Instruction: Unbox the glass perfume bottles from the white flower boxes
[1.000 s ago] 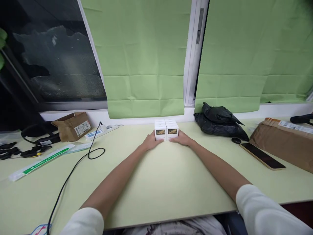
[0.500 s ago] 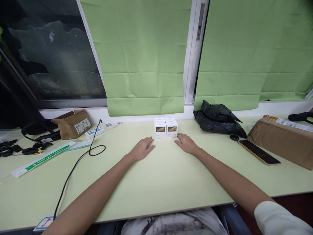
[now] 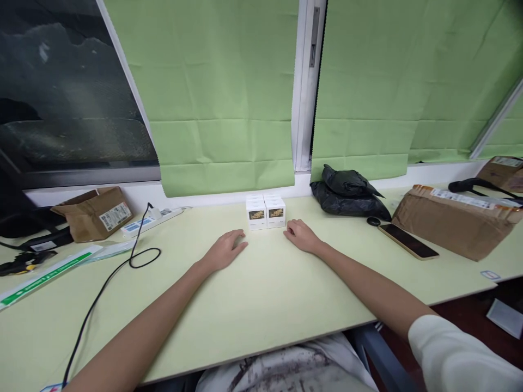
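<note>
White picture-printed cartons (image 3: 265,211) stand on desk (image 3: 253,305); our left grip (image 3: 226,249) spread nearby, our right grip (image 3: 302,236) half-curled, parted, beside them.

And here are both bare arms stretched forward, the left forearm (image 3: 151,321) slanting in from the lower left, the right forearm (image 3: 368,283) from the lower right. The left hand (image 3: 223,250) is palm-down, its fingers (image 3: 233,235) bent inward, its thumb (image 3: 240,249) spread well clear of them. Across from it, just a touch farther forward, the right hand (image 3: 302,236) is loosely half-curled, fingertips rounding inward. Well apart, these two!
</note>
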Demonstrator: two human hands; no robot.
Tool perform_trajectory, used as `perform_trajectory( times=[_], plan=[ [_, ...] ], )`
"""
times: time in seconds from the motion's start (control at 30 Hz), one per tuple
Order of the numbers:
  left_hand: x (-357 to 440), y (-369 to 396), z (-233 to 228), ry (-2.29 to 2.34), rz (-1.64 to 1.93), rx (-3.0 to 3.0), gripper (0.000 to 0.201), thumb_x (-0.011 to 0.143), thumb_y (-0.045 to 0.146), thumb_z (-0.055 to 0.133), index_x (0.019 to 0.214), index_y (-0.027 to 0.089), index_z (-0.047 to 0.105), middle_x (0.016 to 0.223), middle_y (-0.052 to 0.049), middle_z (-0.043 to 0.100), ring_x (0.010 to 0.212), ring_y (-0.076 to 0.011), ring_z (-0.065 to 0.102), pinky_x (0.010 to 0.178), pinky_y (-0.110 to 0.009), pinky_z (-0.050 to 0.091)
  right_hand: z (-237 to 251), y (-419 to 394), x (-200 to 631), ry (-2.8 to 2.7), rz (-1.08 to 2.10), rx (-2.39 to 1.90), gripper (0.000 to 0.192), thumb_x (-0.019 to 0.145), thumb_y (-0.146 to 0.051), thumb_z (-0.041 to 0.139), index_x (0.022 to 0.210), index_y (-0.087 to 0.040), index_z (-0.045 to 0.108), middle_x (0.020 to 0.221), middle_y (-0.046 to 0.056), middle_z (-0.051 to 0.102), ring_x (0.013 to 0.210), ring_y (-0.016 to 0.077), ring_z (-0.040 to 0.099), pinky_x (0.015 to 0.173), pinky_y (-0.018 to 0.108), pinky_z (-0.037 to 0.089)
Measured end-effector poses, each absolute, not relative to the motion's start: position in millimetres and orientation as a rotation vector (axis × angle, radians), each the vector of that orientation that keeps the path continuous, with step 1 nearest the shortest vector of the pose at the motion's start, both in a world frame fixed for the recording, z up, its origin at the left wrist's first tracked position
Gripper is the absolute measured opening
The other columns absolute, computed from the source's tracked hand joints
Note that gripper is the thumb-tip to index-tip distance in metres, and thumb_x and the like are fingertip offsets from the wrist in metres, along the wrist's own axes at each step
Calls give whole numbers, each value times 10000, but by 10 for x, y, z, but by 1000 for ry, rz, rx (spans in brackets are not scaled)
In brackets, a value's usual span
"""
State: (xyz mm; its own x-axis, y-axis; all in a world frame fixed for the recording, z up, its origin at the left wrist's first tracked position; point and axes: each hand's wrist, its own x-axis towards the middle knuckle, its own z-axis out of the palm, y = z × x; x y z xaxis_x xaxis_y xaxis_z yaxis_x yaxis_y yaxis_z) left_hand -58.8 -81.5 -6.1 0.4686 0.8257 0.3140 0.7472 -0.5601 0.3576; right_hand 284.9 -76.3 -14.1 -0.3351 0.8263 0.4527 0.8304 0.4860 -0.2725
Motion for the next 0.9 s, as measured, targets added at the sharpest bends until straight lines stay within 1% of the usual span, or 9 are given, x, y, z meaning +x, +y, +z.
perform_trajectory(
  times=[0.13,0.27,0.37,0.47,0.6,0.67,0.73,0.83,0.9],
  plan=[
    [-560,-889,13,1428,743,2523,356,1032,537,383,1133,255,577,1150,-68,695,1011,-261,650,869,-400,500,-146,-763,2847,-2234,72,-1362,209,1011,-296,541,817,-224,515,772,3,613,772,182,558,688,280,380],
    [-548,-924,61,1526,832,2554,228,1034,437,396,975,249,511,926,-35,652,810,-225,597,734,-350,449,-135,-761,2842,-2240,101,-1368,212,1009,-303,541,813,-223,523,776,4,623,771,177,564,682,277,373],
    [-545,-933,84,1540,861,2665,227,1027,361,393,848,242,468,882,-36,615,779,-214,570,740,-338,432,-120,-767,2835,-2242,114,-1372,200,1004,-297,552,819,-220,538,789,9,634,786,178,574,698,279,383],
    [-545,-938,92,1540,835,2736,254,1004,275,378,771,235,470,974,-58,642,833,-213,593,741,-327,431,-111,-775,2832,-2244,124,-1372,204,1003,-296,555,814,-220,541,789,8,634,788,178,575,698,279,385],
    [-566,-931,81,1616,900,2632,232,941,176,384,888,250,598,1095,-32,715,910,-215,644,716,-320,427,-117,-789,2838,-2243,125,-1363,222,1004,-309,547,801,-222,530,770,6,616,777,181,562,695,283,376],
    [-585,-924,80,1661,941,2556,241,921,161,389,860,253,603,1034,-11,748,873,-212,658,713,-320,421,-125,-792,2841,-2241,125,-1355,231,1003,-316,545,792,-225,520,762,5,607,787,186,555,699,285,375],
    [-601,-919,89,1724,916,2508,233,895,148,395,750,246,549,901,-2,752,798,-209,655,684,-319,398,-132,-789,2841,-2228,106,-1348,240,990,-318,561,775,-227,505,761,8,599,822,198,545,712,288,380],
    [-612,-912,114,1853,794,2509,232,852,128,402,653,244,440,667,-10,651,674,-216,608,618,-328,322,-128,-778,2834,-2198,27,-1339,271,946,-306,620,731,-228,474,770,21,585,880,220,520,732,298,389],
    [-609,-904,125,1901,742,2524,236,844,125,396,642,246,400,587,-13,558,619,-221,566,599,-337,277,-115,-774,2831,-2201,-18,-1328,293,919,-275,641,698,-228,456,780,32,577,895,230,506,744,311,401]
  ],
)
